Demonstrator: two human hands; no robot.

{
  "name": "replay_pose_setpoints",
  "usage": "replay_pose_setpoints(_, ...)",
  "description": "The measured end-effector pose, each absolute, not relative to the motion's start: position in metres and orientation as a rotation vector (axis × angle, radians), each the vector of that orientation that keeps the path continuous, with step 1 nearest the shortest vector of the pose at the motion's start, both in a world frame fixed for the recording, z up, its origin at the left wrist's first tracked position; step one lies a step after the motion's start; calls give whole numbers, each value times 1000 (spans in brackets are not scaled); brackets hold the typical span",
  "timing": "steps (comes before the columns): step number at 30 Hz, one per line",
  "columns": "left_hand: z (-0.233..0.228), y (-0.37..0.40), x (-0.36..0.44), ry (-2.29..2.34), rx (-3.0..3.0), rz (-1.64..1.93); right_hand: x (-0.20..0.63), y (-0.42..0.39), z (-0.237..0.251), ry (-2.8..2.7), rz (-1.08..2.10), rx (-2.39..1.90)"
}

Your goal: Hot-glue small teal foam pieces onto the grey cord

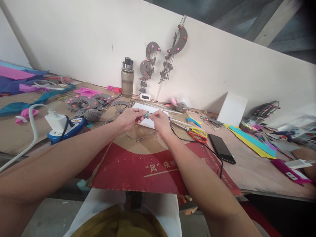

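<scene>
Between my two hands, above a white sheet or board, is a small grey piece with a teal spot; its exact kind is too small to make out. My left hand pinches it from the left with thumb and forefinger. From the right, the fingertips of my right hand close on its other side. Grey cord lies loose on the cardboard below my hands. Two pairs of scissors, with yellow handles and red handles, rest right of my right hand.
A water bottle stands by the wall, near a small digital clock. Grey moon-shaped hangings hang there. A phone lies at right, a blue power strip at left. Another person's arm shows at far right.
</scene>
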State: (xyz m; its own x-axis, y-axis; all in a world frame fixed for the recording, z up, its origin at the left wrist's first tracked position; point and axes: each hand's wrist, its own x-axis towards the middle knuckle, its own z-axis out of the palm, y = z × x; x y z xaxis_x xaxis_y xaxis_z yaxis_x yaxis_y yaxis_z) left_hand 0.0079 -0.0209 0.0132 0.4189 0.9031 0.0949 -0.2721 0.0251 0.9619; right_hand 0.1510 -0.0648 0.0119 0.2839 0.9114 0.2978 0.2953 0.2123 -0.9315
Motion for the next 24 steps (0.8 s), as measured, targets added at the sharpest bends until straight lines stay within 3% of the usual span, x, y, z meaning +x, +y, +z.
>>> replay_pose_setpoints(4, 16, -23, 9, 686, 1178, 1066, 150, -69, 11, -1478, 307, -1367)
replay_pose_setpoints(8, 18, -27, 10, 700, 1192, 1094, 148, -75, 14, -1541, 217, -1420)
replay_pose_setpoints(19, 14, -26, 8, 689, 1273, 1090, 152, -61, 6, -1353, 599, -1415)
replay_pose_setpoints(24, 15, -25, 8, 668, 1253, 1030, 153, -60, 6, -1325, 516, -1448)
